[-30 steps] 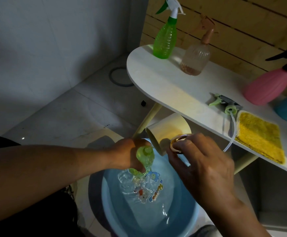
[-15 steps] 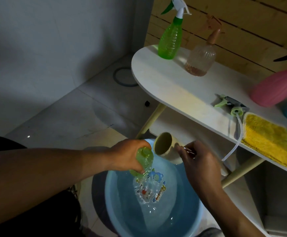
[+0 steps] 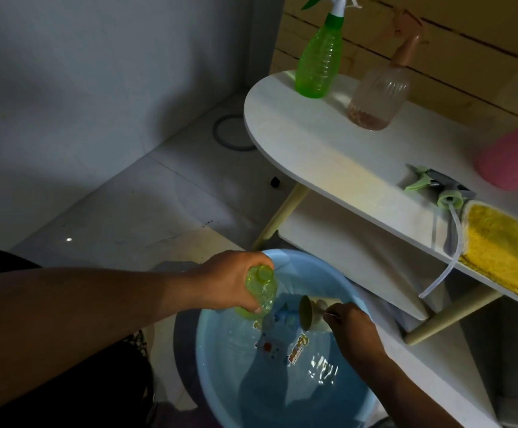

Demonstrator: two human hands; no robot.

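Below both hands, a blue basin of water sits on the floor, a cartoon print showing through at its bottom; over its near-left rim the left hand grips a yellow-green bottle, fingers and thumb curled round its body, its open neck pointing up past the knuckles and its base dipping toward the water; just right of those fingers, apart from the bottle, a beige cup lies tipped on its side low in the basin, mouth facing the bottle; the right hand pinches it by the thin handle with curled fingers; beyond the right fingers a white lower shelf overhangs the basin's far rim; above that, on the white table, a loose spray head trails its tube over the edge beside a yellow cloth; farther back stand a pink bottle, a clear spray bottle and a green spray bottle.
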